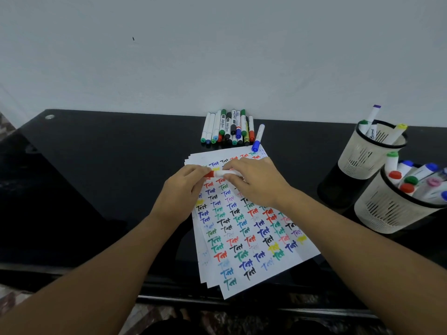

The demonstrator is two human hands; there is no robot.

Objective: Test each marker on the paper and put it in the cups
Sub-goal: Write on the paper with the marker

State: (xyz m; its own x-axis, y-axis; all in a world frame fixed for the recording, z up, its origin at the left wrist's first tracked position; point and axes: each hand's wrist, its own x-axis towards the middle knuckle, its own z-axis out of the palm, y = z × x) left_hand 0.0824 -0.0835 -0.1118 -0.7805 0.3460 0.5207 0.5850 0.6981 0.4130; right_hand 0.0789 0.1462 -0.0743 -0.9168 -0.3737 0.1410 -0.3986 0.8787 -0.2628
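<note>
I hold a red marker (219, 174) level over the paper (251, 228), my left hand (186, 187) pinching its cap, my right hand (256, 182) curled round the white barrel. It looks light, stiff and smooth, so I would grip mid-barrel and pull the snug cap straight. The table (96, 165) is glossy black, against a pale wall; two cups (370, 153) stand right, loose markers (229, 128) beyond.

Two bare forearms, sleeveless, hands (183, 187) without rings.
</note>
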